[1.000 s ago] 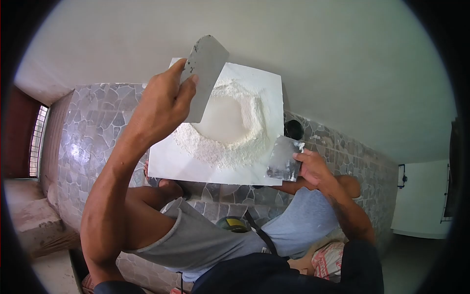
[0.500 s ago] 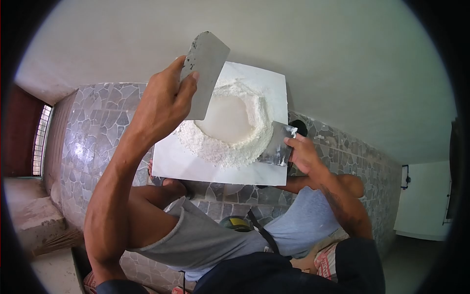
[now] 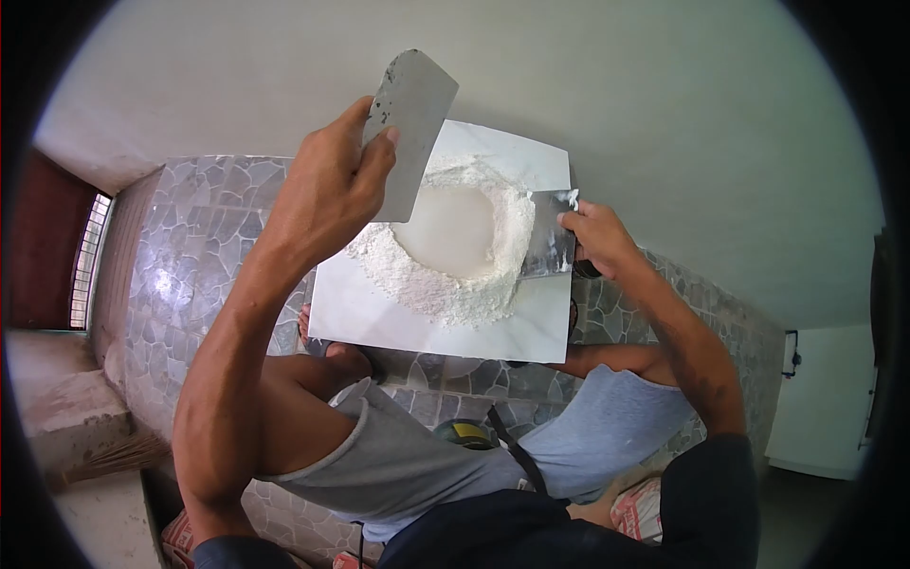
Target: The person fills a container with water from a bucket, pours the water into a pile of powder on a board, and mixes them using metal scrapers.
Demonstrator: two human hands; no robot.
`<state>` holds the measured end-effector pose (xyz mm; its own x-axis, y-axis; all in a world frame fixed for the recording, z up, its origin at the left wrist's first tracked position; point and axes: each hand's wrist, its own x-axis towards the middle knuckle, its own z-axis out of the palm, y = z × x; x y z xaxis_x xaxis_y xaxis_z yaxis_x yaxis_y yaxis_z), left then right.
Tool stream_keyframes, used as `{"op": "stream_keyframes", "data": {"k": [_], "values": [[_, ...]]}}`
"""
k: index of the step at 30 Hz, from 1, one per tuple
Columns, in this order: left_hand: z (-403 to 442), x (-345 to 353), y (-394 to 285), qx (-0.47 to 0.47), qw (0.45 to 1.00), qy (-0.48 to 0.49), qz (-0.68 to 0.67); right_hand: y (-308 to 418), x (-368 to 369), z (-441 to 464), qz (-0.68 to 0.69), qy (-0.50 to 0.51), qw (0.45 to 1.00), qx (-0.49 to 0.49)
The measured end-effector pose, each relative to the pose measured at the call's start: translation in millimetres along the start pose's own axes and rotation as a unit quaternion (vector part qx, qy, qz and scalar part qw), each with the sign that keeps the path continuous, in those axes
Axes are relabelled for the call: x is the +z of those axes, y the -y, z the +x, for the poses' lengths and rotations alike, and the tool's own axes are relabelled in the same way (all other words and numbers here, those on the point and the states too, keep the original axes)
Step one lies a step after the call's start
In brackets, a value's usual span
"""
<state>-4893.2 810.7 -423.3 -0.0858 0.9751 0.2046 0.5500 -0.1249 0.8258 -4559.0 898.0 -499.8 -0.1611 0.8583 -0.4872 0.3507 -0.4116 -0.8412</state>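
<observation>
- A broad grey blade (image 3: 414, 133) is gripped in the left hand (image 3: 332, 185), with the thumb pressed on its face; it is held tilted, and its lower end is seen in front of the powder's left side, though whether contact is made cannot be told.
- A smeared metal scraper (image 3: 550, 232) is pinched in the right hand (image 3: 599, 239), its inner edge set against the right side of the powder.
- The white powder (image 3: 455, 299) is heaped in a ring on a white board (image 3: 370, 332), and a pale liquid (image 3: 445, 228) is enclosed in its middle.
- The board is placed in front of the person's legs, above a stone-patterned floor (image 3: 209, 237).
- A printed sack (image 3: 638, 510) is partly covered by the right sleeve (image 3: 711, 488).
</observation>
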Motion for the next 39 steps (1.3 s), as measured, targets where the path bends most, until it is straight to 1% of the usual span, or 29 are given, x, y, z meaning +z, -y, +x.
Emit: {"op": "stream_keyframes", "data": {"k": [2, 5, 8, 11, 14, 16, 20, 22, 26, 30, 34, 36, 38, 39], "values": [[-0.5, 2.7, 1.9, 0.029, 0.999, -0.035, -0.001, 10.0, 1.3, 5.6, -0.019, 0.003, 1.0, -0.004], [-0.3, -3.5, 4.0, 0.045, 0.999, -0.031, 0.006, 19.6, -2.9, 13.0, -0.042, -0.004, 0.999, -0.021], [-1.4, -7.7, 3.4, 0.048, 0.998, -0.034, 0.01, 30.6, -11.5, 4.9, -0.038, -0.01, 0.999, -0.019], [-2.1, -9.1, 8.3, 0.057, 0.997, -0.049, 0.003, 11.9, -35.6, 10.5, -0.024, -0.013, 1.0, 0.003], [-3.3, -9.5, 10.6, 0.067, 0.995, -0.066, -0.015, -26.7, -72.7, 34.7, 0.003, -0.003, 0.999, 0.055], [-3.3, -11.4, 10.2, 0.054, 0.996, -0.064, -0.007, -40.8, -81.0, 44.7, 0.048, 0.016, 0.997, 0.066], [-3.8, -11.6, 7.2, 0.051, 0.997, -0.059, -0.02, -48.3, -79.2, 61.2, 0.116, 0.026, 0.991, 0.066], [-2.9, -12.4, 6.4, 0.044, 0.998, -0.054, -0.008, -52.4, -75.3, 77.3, 0.113, 0.041, 0.991, 0.06], [-1.1, -10.0, 7.4, 0.037, 0.998, -0.06, 0.001, -36.8, -52.8, 82.0, 0.101, 0.059, 0.993, 0.034], [-0.3, -9.8, 5.5, 0.032, 0.998, -0.055, -0.004, -18.6, -41.0, 89.8, -0.009, 0.037, 0.999, -0.008], [2.0, -9.9, 8.9, 0.023, 0.998, -0.05, 0.001, 5.7, -30.3, 92.2, -0.13, 0.027, 0.989, -0.07], [2.2, -10.3, 9.9, 0.032, 0.998, -0.053, -0.003, 32.1, -13.2, 74.7, -0.205, 0.022, 0.973, -0.107], [2.4, -9.5, 11.7, 0.051, 0.997, -0.061, -0.014, 54.4, 1.2, 65.0, -0.291, 0.016, 0.948, -0.126], [2.4, -10.4, 11.4, 0.045, 0.997, -0.057, -0.006, 61.8, 5.6, 63.4, -0.333, 0.013, 0.933, -0.135]]}}
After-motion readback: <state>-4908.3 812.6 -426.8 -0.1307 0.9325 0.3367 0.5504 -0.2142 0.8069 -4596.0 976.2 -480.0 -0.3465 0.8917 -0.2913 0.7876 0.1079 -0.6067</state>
